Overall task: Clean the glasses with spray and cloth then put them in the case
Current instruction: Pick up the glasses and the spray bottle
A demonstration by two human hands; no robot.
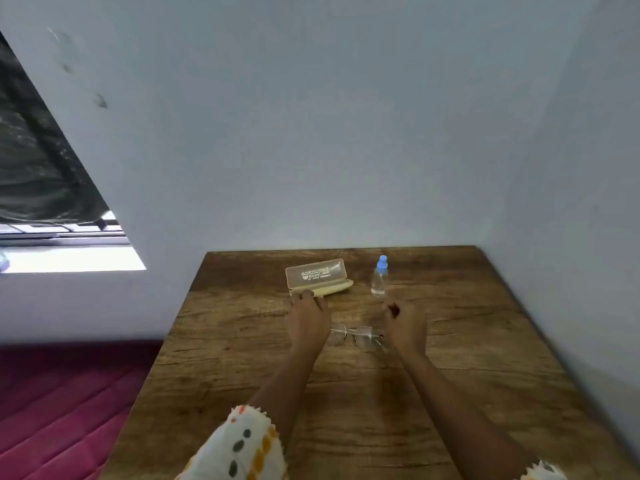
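A beige glasses case (317, 275) stands with its lid raised near the far edge of the wooden table (450, 375). Inside its tray lies something pale yellow, perhaps the cloth (332, 289). My left hand (309, 317) reaches to the front left edge of the case, its fingertips touching the tray. A small clear spray bottle with a blue cap (379, 277) stands upright to the right of the case. My right hand (403, 323) hovers just below the bottle with curled fingers and holds nothing. Thin metal-rimmed glasses (356, 336) lie on the table between my hands.
The table stands in a corner, with grey walls (346, 133) behind it and to its right. A pink mattress or mat (69, 410) lies below to the left. A window (69, 258) is at the far left.
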